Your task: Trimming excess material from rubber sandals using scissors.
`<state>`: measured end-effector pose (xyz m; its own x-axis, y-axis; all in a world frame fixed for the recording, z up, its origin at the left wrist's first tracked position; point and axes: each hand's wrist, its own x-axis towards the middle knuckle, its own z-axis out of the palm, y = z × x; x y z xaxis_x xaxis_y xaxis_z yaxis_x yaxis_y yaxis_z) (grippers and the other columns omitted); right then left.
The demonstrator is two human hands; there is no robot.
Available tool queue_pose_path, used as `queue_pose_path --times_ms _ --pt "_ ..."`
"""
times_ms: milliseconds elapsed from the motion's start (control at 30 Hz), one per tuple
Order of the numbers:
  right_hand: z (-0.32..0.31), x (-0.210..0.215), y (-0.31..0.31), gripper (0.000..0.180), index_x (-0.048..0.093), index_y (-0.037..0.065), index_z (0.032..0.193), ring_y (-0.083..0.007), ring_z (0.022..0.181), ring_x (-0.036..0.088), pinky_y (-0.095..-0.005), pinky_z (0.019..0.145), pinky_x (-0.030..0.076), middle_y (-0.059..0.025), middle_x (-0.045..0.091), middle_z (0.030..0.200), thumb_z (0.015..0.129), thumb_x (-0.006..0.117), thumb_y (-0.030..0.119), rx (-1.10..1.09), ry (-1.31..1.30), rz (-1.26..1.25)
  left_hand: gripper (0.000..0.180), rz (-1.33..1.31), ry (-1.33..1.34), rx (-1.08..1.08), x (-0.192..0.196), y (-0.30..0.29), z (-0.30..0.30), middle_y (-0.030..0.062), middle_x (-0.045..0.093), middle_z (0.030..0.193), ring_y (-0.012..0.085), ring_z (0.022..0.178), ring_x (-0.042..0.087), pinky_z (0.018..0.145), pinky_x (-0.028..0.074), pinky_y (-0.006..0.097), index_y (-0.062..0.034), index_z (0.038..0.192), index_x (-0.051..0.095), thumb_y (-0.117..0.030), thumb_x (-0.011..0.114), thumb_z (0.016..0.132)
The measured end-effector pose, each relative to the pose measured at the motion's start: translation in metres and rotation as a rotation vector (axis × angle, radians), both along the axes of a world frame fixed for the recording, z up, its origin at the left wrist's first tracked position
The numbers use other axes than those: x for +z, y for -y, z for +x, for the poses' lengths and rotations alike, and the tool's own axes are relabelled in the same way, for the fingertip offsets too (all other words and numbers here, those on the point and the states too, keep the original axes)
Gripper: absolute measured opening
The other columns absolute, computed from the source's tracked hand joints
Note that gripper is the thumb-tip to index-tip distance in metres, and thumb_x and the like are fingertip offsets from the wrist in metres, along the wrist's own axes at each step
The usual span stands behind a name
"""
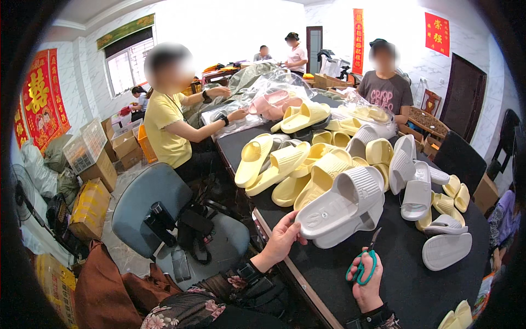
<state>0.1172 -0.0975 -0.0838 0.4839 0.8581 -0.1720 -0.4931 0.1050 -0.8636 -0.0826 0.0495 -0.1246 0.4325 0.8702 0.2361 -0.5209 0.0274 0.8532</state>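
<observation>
My left hand (pixel 282 240) pinches the heel end of a pale grey slipper (pixel 337 204), thumb near its upper edge. Beneath it lies a second grey slipper, partly hidden. Wrapped around green-handled scissors (pixel 373 268), my right hand (pixel 366 288) rests low over the black table (pixel 323 274). The scissors' blades point up and away, just short of the grey slippers. Behind them spreads a pile of yellow slippers (pixel 282 166). Several more grey slippers (pixel 447 251) lie to the right, mixed with small yellow ones.
A person in yellow (pixel 170 129) stands at the table's left side, handling pink slippers (pixel 274 104) in clear plastic. Another person (pixel 385 88) is across the table. A grey-blue chair (pixel 150 211) holding a black bag stands left of me. Cardboard boxes (pixel 90 208) line the far left.
</observation>
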Motion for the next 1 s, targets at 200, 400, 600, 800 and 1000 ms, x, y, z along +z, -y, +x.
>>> queue_pose_path --times_ms 200,400,600,800,1000 --pt "-0.0026 0.001 -0.0016 0.028 0.047 0.005 0.108 -0.0112 0.053 0.049 -0.0262 0.039 0.041 -0.004 0.05 0.07 0.087 0.058 0.021 -0.006 0.013 -0.006 0.044 -0.019 0.022 0.008 -0.0002 0.0007 -0.0009 0.0075 0.057 0.111 0.0139 0.086 0.059 0.07 0.052 0.03 -0.0014 0.137 0.032 -0.015 0.043 0.097" --pt "-0.0018 0.0013 -0.0001 0.026 0.047 0.006 0.107 -0.0111 0.051 0.049 -0.0263 0.038 0.041 -0.0038 0.05 0.069 0.088 0.057 0.02 -0.006 0.008 0.0 0.044 -0.018 0.017 -0.007 0.0034 0.0022 0.0 0.0075 0.057 0.112 0.014 0.085 0.058 0.07 0.052 0.031 -0.0013 0.137 0.032 -0.014 0.044 0.097" --pt "-0.0024 0.001 -0.0017 0.026 0.047 0.005 0.107 -0.0112 0.051 0.049 -0.0264 0.038 0.041 -0.0041 0.05 0.069 0.088 0.057 0.019 -0.015 0.009 -0.001 0.044 -0.022 0.021 0.008 0.0015 0.0006 -0.0001 0.0078 0.057 0.112 0.014 0.086 0.059 0.07 0.053 0.031 -0.0009 0.137 0.033 -0.014 0.044 0.096" --pt "-0.0018 0.0015 -0.0011 0.027 0.046 0.005 0.109 -0.0111 0.051 0.048 -0.0263 0.038 0.041 -0.0038 0.049 0.068 0.088 0.057 0.019 -0.013 0.002 -0.019 0.046 -0.008 -0.037 0.041 0.0015 0.0016 0.0015 0.005 0.059 0.099 0.0107 0.075 0.059 0.067 0.05 0.025 -0.0008 0.135 0.034 -0.023 0.048 0.097" --pt "-0.0026 0.0024 -0.0017 0.028 0.046 0.004 0.109 -0.0112 0.052 0.048 -0.0267 0.039 0.04 -0.0037 0.049 0.068 0.088 0.057 0.019 -0.013 -0.002 -0.018 0.045 -0.001 0.007 0.002 0.0008 0.0014 -0.0019 0.0083 0.056 0.113 0.0143 0.087 0.059 0.07 0.053 0.03 -0.0005 0.137 0.031 -0.015 0.043 0.097"
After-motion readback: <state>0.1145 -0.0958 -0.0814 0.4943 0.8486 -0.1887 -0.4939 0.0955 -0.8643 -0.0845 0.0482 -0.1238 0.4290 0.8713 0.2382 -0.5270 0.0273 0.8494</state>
